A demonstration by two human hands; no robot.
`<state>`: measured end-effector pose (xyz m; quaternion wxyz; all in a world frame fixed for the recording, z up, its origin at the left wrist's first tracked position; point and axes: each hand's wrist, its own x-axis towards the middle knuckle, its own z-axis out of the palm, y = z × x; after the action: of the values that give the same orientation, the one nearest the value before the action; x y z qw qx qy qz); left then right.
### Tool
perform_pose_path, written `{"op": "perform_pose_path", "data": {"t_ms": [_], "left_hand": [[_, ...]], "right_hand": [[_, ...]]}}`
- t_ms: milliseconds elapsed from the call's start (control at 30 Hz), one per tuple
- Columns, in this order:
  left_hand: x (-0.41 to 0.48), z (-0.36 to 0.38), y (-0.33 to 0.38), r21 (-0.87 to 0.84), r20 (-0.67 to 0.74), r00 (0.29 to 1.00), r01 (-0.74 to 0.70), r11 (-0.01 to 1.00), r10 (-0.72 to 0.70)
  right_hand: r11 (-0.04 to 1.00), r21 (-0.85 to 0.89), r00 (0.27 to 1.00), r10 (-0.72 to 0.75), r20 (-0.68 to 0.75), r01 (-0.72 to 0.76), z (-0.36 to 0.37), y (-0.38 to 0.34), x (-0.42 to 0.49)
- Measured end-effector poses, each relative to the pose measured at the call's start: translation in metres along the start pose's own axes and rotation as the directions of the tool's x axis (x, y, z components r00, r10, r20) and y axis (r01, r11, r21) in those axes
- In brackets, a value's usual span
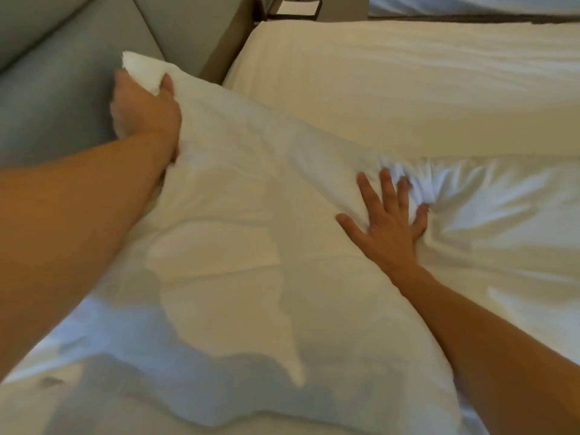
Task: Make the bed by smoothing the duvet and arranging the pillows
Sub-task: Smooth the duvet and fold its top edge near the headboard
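Note:
A large white pillow lies across the middle of the bed, slanting from upper left to lower right. My left hand grips its far left corner, thumb on top, fingers wrapped under the fabric. My right hand lies on the pillow's right edge with fingers spread, the fingertips pressing into bunched white fabric. A second white pillow sits behind, against the head of the bed. White bedding stretches off to the right, creased near my right hand.
A grey padded headboard fills the upper left. A brown nightstand stands beyond the bed's corner, with a dark box on it. Another white bed shows at the top right.

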<state>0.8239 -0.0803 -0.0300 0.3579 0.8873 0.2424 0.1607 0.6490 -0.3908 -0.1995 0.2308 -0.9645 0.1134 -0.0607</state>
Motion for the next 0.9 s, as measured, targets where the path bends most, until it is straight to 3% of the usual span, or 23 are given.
{"op": "perform_pose_path", "data": {"t_ms": [100, 167, 233, 267, 367, 433, 500, 533, 633, 733, 800, 900], "left_hand": [[-0.020, 0.009, -0.010, 0.159, 0.377, 0.910, 0.122, 0.980, -0.174], [-0.046, -0.030, -0.011, 0.395, 0.470, 0.881, -0.149, 0.907, -0.060], [-0.076, -0.081, -0.019, 0.599, 0.526, 0.850, -0.366, 0.712, -0.005], [-0.093, -0.108, -0.026, 0.661, 0.527, 0.848, -0.369, 0.654, -0.054], [-0.132, -0.169, -0.068, 0.660, 0.547, 0.826, -0.328, 0.675, -0.133], [-0.158, -0.180, -0.097, 0.698, 0.478, 0.870, -0.295, 0.653, -0.118], [-0.175, -0.168, -0.110, 0.737, 0.392, 0.916, -0.257, 0.625, -0.086], [-0.183, -0.158, -0.111, 0.744, 0.388, 0.918, -0.255, 0.617, -0.088], [-0.185, -0.140, -0.114, 0.704, 0.380, 0.912, -0.176, 0.688, -0.156], [-0.163, -0.149, -0.108, 0.670, 0.308, 0.912, -0.005, 0.743, -0.271], [-0.143, -0.159, -0.104, 0.688, 0.288, 0.894, 0.057, 0.724, -0.344], [-0.128, -0.172, -0.099, 0.647, 0.375, 0.823, 0.097, 0.757, -0.426]], "right_hand": [[0.998, -0.069, 0.997, 0.021, 0.068, -0.016, 0.000, 0.003, 0.003], [0.997, -0.038, 0.986, 0.071, 0.150, -0.066, -0.003, -0.003, 0.010], [0.990, 0.053, 0.956, 0.109, 0.272, -0.128, -0.024, -0.019, 0.013], [0.982, 0.139, 0.944, 0.074, 0.323, -0.124, -0.043, -0.029, 0.009], [0.900, 0.394, 0.898, -0.009, 0.441, -0.185, -0.107, -0.063, -0.053], [0.951, 0.225, 0.851, 0.066, 0.521, -0.212, -0.130, -0.075, -0.124], [0.982, 0.075, 0.877, 0.120, 0.465, -0.173, -0.113, -0.077, -0.172], [0.984, 0.079, 0.896, 0.110, 0.430, -0.159, -0.100, -0.074, -0.184], [0.960, 0.193, 0.931, 0.130, 0.341, -0.205, -0.068, -0.063, -0.172], [0.967, 0.193, 0.944, 0.097, 0.316, -0.164, -0.071, -0.058, -0.175], [0.986, 0.117, 0.938, 0.074, 0.339, -0.120, -0.084, -0.053, -0.179], [0.991, -0.065, 0.952, 0.130, 0.277, -0.116, -0.103, -0.034, -0.175]]}}
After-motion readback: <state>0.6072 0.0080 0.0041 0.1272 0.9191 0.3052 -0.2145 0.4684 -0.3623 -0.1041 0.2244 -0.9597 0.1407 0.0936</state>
